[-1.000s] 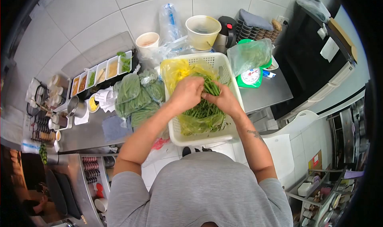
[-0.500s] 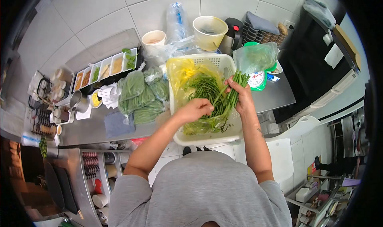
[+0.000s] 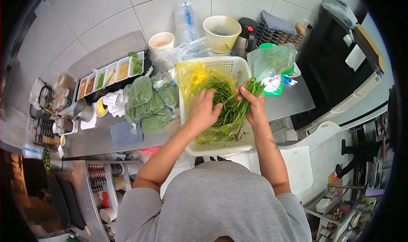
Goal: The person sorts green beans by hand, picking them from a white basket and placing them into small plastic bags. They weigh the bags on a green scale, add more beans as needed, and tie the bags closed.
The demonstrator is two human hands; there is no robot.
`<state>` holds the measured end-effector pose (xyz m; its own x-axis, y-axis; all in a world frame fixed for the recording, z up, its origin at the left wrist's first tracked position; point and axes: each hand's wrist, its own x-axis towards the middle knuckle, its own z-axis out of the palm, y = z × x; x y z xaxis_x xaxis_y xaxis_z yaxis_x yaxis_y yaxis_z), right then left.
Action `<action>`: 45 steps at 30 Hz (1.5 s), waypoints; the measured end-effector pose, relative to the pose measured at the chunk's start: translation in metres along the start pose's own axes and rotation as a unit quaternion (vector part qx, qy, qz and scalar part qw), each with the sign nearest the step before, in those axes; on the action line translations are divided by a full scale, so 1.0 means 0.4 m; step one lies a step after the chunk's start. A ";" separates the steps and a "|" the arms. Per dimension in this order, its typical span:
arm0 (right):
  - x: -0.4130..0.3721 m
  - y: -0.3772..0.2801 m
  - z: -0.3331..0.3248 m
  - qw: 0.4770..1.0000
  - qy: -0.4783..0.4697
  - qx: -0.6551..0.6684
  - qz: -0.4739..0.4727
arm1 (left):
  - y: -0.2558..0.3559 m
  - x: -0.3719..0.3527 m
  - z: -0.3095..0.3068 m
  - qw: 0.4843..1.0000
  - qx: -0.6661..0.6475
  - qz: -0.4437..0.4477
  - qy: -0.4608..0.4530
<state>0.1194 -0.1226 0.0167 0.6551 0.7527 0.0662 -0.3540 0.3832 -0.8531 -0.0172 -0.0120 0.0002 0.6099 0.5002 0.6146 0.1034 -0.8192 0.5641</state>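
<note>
Honestly can't read a single word or number here. There's blue print on the clear plastic roll (image 3: 185, 21) by the wall, but it's too blurry to make out. The green scale's dial (image 3: 271, 84) has markings, way too small to read. Same deal with the faint print on the white paper slips (image 3: 114, 100).

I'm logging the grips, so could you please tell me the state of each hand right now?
Left hand: open, spread over the loose stems in the yellow bag.
Right hand: closed, holding a bunch of green stems.
</note>
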 end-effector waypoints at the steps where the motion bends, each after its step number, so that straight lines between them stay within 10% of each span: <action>1: 0.001 -0.001 0.000 1.000 -0.001 0.001 0.000 | 0.011 0.011 -0.006 0.999 -0.006 0.015 -0.049; 6: 0.003 -0.002 0.039 0.999 0.003 0.023 -0.026 | 0.030 0.056 0.020 0.994 0.009 0.074 -0.083; 10: -0.018 -0.011 0.100 0.982 -0.013 -0.154 -0.105 | -0.018 0.117 0.071 0.915 -0.248 -0.318 -0.016; 17: 0.018 -0.034 -0.050 0.992 0.122 -0.016 -0.022 | -0.020 0.064 0.047 0.936 0.258 0.034 -0.237; 21: -0.015 -0.043 -0.027 0.988 0.120 -0.099 0.017 | 0.015 0.033 0.133 0.874 0.190 -0.046 -0.446; 37: 0.014 0.057 0.050 0.973 -0.074 -0.196 0.097 | -0.037 0.080 -0.026 0.892 -0.241 -0.299 -0.239; 45: 0.022 -0.023 -0.004 0.967 -0.088 -0.128 0.201 | -0.033 0.125 -0.128 0.979 -0.034 0.016 -0.201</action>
<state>0.1293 -0.1204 0.0242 0.3675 0.9010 -0.2305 -0.3649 -0.0883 -0.9269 -0.0283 0.0380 0.0518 0.8735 0.3129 0.3730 0.0355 -0.8051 0.5921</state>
